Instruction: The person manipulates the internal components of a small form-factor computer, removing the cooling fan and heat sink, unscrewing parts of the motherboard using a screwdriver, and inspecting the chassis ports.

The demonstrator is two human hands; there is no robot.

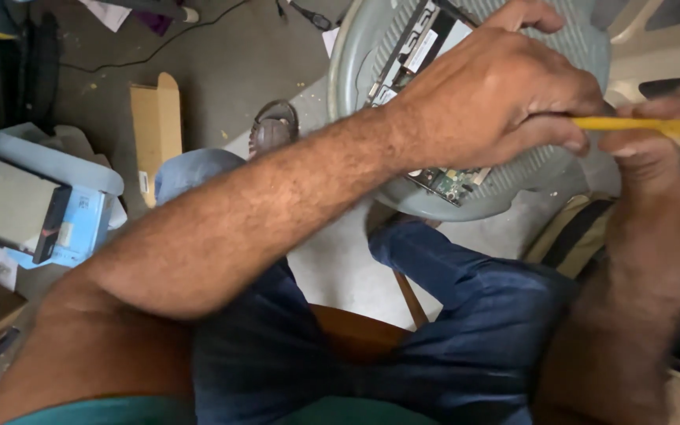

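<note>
My left hand [497, 94] reaches across over a round grey plastic stool [584, 47]. On the stool lies an opened electronic device with a green circuit board [446, 182], mostly hidden under the hand. The left fingers pinch the tip end of a yellow tool [631, 124], a thin rod that runs to the right edge. My right hand [655, 153] holds the same yellow tool from below and right, blurred at the frame's edge. My knees in blue jeans [466, 315] are below the stool.
A cardboard flap [157, 126] lies on the grey floor at the left. A flat metal drive unit rests on light blue packaging [49, 205] at the far left. A sandal [271, 130] and black cables lie near the stool. Wooden seat edge between my legs.
</note>
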